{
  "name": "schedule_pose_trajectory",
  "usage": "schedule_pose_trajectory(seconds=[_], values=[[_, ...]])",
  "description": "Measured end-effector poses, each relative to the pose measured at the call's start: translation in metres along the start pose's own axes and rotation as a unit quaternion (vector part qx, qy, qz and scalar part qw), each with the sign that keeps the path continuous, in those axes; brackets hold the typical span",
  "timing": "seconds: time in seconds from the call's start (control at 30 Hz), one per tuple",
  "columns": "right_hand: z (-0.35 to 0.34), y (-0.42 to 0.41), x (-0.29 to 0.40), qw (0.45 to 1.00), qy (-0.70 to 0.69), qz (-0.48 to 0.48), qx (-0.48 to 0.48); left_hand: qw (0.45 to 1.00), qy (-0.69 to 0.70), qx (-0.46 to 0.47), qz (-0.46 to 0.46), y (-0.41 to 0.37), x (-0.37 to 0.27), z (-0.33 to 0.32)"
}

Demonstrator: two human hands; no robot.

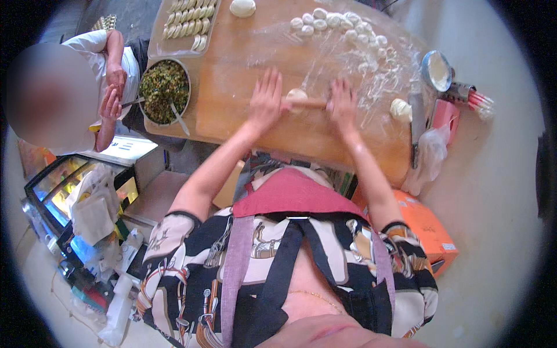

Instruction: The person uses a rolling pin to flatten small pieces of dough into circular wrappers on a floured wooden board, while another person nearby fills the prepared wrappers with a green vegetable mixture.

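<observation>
A thin wooden rolling pin (310, 103) lies under both palms on the floured wooden board (235, 108). My left hand (266, 96) presses its left end with fingers stretched forward. On the right end rests my right hand (342, 103), slightly blurred, its fingers also extended. Between the hands, a small round dough wrapper (297, 94) sits partly beneath the pin. Beyond my right hand, several floured dough pieces (351, 24) are scattered at the board's far side. A larger lump of dough (400, 110) lies near the right edge, beside a long knife (417, 124).
At left stand a bowl of chopped filling (164, 89) with a spoon and a tray of dumplings (177, 48). A co-worker's hands (114, 93) are beside the bowl. Another dough ball (243, 8) is far back. A flour bowl (436, 71) and plastic bag (428, 154) line the right edge.
</observation>
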State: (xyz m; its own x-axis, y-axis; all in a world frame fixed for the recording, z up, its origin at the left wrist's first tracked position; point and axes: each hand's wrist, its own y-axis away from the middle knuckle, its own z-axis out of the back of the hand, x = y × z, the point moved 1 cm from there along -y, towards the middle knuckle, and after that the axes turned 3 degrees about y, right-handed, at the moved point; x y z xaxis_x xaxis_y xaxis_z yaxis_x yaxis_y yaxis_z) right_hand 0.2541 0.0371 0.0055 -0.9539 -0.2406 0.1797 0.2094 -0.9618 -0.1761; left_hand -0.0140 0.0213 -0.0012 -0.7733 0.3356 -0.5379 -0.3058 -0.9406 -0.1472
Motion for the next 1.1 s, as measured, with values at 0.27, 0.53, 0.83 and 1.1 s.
schedule_pose_trajectory(seconds=[0.27,0.53,0.83,1.1], values=[[0.002,-0.001,0.0,1.0,-0.02,-0.013,-0.012,0.997,-0.053,-0.052,0.009,-0.04,0.004,0.001],[0.032,-0.016,0.06,0.991,-0.116,-0.052,0.043,1.0,0.015,0.022,-0.012,0.022,-0.024,0.027],[0.013,-0.014,0.079,0.965,-0.191,-0.155,0.087,0.999,0.048,-0.009,-0.014,0.055,-0.035,0.025],[0.02,0.024,0.06,0.997,-0.02,-0.077,0.002,0.997,0.024,-0.057,0.036,0.0,-0.038,0.03]])
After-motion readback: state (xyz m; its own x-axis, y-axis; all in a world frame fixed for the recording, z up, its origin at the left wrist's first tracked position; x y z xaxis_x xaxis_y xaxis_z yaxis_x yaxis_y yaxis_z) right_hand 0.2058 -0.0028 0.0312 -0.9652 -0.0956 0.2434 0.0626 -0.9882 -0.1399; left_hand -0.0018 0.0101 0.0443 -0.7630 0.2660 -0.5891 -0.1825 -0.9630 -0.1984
